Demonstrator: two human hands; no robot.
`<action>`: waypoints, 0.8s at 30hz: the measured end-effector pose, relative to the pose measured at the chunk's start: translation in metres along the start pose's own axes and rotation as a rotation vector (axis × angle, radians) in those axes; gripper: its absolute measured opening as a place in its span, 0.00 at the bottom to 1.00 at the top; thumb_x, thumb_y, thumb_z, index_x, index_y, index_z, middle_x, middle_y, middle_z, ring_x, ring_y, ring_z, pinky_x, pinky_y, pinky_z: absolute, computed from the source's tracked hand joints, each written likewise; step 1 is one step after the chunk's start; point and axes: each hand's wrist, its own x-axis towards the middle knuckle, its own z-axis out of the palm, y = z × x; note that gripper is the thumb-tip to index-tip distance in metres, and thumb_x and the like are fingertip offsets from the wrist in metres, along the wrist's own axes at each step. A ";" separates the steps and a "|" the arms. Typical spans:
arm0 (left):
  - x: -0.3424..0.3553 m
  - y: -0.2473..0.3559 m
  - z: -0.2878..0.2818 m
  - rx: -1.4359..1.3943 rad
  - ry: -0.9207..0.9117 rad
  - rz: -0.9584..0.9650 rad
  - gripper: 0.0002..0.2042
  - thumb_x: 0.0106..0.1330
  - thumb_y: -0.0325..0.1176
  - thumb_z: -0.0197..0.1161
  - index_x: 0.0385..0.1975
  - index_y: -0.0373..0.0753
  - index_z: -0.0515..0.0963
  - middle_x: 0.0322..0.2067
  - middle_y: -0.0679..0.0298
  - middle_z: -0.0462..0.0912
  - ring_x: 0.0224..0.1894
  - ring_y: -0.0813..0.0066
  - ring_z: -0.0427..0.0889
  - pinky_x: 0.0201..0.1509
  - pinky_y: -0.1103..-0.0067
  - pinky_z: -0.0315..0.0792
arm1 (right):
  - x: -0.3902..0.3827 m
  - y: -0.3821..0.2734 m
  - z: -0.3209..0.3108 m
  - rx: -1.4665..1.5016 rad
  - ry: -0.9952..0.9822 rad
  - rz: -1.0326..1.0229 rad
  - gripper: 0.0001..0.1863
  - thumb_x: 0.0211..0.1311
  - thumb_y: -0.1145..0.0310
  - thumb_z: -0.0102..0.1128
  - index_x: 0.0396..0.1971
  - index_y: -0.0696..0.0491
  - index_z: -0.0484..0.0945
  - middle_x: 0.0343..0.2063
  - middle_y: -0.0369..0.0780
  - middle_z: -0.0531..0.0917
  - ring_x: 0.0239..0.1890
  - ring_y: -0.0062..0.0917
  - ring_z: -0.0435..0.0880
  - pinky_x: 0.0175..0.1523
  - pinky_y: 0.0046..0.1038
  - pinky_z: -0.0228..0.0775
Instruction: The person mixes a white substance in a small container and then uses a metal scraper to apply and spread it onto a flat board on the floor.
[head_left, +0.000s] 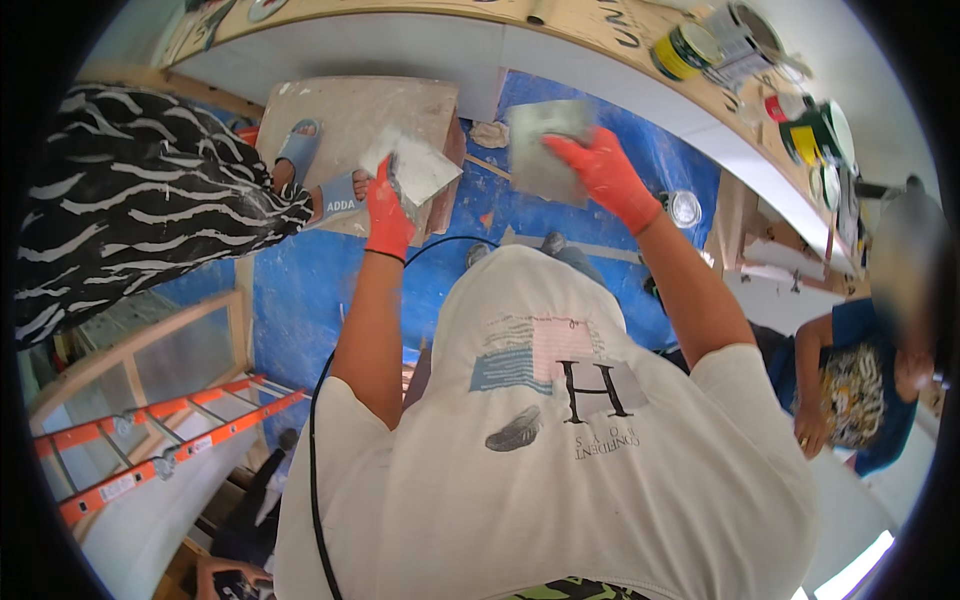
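Observation:
In front of me, my left hand [388,214], in a red-orange glove, is closed on a flat, squarish trowel [428,174] whose plate is smeared with white paste. Farther right, my right hand [606,180], gloved alike, grips a wider grey plastering trowel [540,165] held flat over the blue floor covering. Both tools are somewhat blurred, and their handles are largely hidden by the gloves. The two plates are apart, with neither touching the other. A dusty board stack [330,110] lies beyond the left trowel.
A person in patterned black clothing [150,200] stands at left, with slippered feet by the boards. An orange ladder [170,450] is at lower left. Paint cans [685,50] stand on the wooden worktop [470,10]. Another person [850,390] is at right. A black cable [315,470] runs beside me.

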 end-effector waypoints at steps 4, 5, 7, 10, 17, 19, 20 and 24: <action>0.026 -0.098 -0.090 -0.390 0.270 -0.148 0.24 0.78 0.57 0.52 0.51 0.41 0.79 0.40 0.60 0.87 0.34 0.64 0.86 0.38 0.70 0.83 | 0.017 0.083 -0.004 0.099 0.233 -0.020 0.15 0.73 0.65 0.64 0.53 0.58 0.82 0.46 0.39 0.88 0.45 0.22 0.86 0.50 0.27 0.78; 0.032 -0.125 -0.105 -0.494 0.364 -0.116 0.23 0.78 0.57 0.52 0.49 0.42 0.79 0.38 0.60 0.87 0.32 0.65 0.85 0.37 0.71 0.83 | 0.020 0.105 0.007 0.285 0.261 0.126 0.15 0.73 0.65 0.64 0.53 0.58 0.82 0.47 0.39 0.87 0.45 0.22 0.85 0.51 0.28 0.78; 0.040 -0.173 -0.129 -0.695 0.502 -0.063 0.22 0.78 0.56 0.54 0.47 0.41 0.80 0.36 0.60 0.86 0.31 0.65 0.84 0.38 0.72 0.84 | 0.041 0.146 0.031 0.476 0.264 0.307 0.15 0.73 0.66 0.64 0.54 0.57 0.81 0.47 0.37 0.86 0.45 0.23 0.85 0.51 0.29 0.78; 0.046 -0.236 -0.131 -0.781 0.573 0.033 0.17 0.79 0.48 0.58 0.48 0.40 0.80 0.40 0.59 0.86 0.37 0.65 0.86 0.43 0.73 0.85 | 0.073 0.195 0.083 0.494 0.165 0.357 0.15 0.72 0.67 0.66 0.53 0.56 0.80 0.46 0.36 0.86 0.46 0.23 0.85 0.51 0.30 0.78; 0.046 -0.286 -0.123 -0.801 0.334 0.082 0.23 0.82 0.48 0.47 0.68 0.42 0.73 0.66 0.59 0.77 0.72 0.61 0.70 0.78 0.64 0.60 | 0.130 0.253 0.239 0.265 0.080 0.320 0.17 0.67 0.68 0.68 0.53 0.58 0.79 0.45 0.41 0.87 0.45 0.30 0.86 0.51 0.34 0.77; 0.042 -0.295 -0.127 -0.668 0.253 0.171 0.22 0.82 0.44 0.47 0.68 0.41 0.73 0.66 0.60 0.78 0.69 0.62 0.75 0.75 0.66 0.66 | 0.133 0.256 0.263 0.089 0.066 0.221 0.19 0.66 0.68 0.65 0.54 0.58 0.78 0.46 0.44 0.87 0.46 0.35 0.86 0.53 0.36 0.76; 0.041 -0.299 -0.130 -0.384 0.272 0.256 0.22 0.81 0.46 0.48 0.67 0.42 0.74 0.65 0.59 0.78 0.69 0.60 0.75 0.75 0.64 0.66 | 0.136 0.257 0.271 -0.027 0.059 0.279 0.19 0.66 0.68 0.64 0.55 0.58 0.77 0.46 0.45 0.87 0.47 0.37 0.86 0.53 0.36 0.76; 0.029 -0.313 -0.137 0.729 0.407 0.257 0.22 0.76 0.49 0.55 0.62 0.44 0.77 0.60 0.55 0.82 0.65 0.55 0.78 0.70 0.62 0.69 | 0.145 0.252 0.291 -0.143 -0.068 0.160 0.16 0.66 0.70 0.59 0.52 0.56 0.79 0.44 0.47 0.87 0.47 0.41 0.86 0.53 0.38 0.77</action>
